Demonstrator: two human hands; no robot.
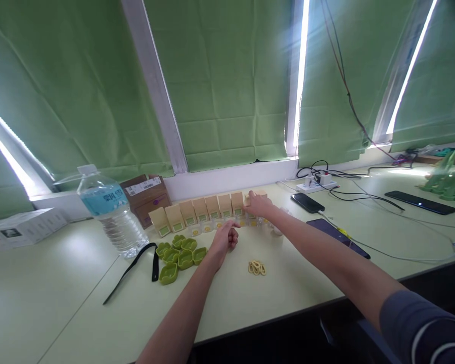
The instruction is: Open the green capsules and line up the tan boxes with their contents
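Observation:
A curved row of small kraft-paper boxes (199,208) with green windows stands along the back of the table. Small clear containers (207,226) with yellow marks sit before it. My right hand (258,203) reaches over to the row's right end, its fingers closed on a kraft-paper box (247,199) there; the grip is partly hidden. Near the front of the clear containers, my left hand (225,236) holds its index finger out, other fingers curled, with nothing visible in it. Several green flower- and square-shaped pieces (178,255) lie left of it. Pale yellow rings (256,267) lie in a small pile between my forearms.
A large water bottle (111,215), a brown carton (147,197) and a black strap (131,273) are on the left. On the right are a phone (307,202), a dark tablet-like device (335,236) under my forearm, a power strip (314,186) and trailing cables.

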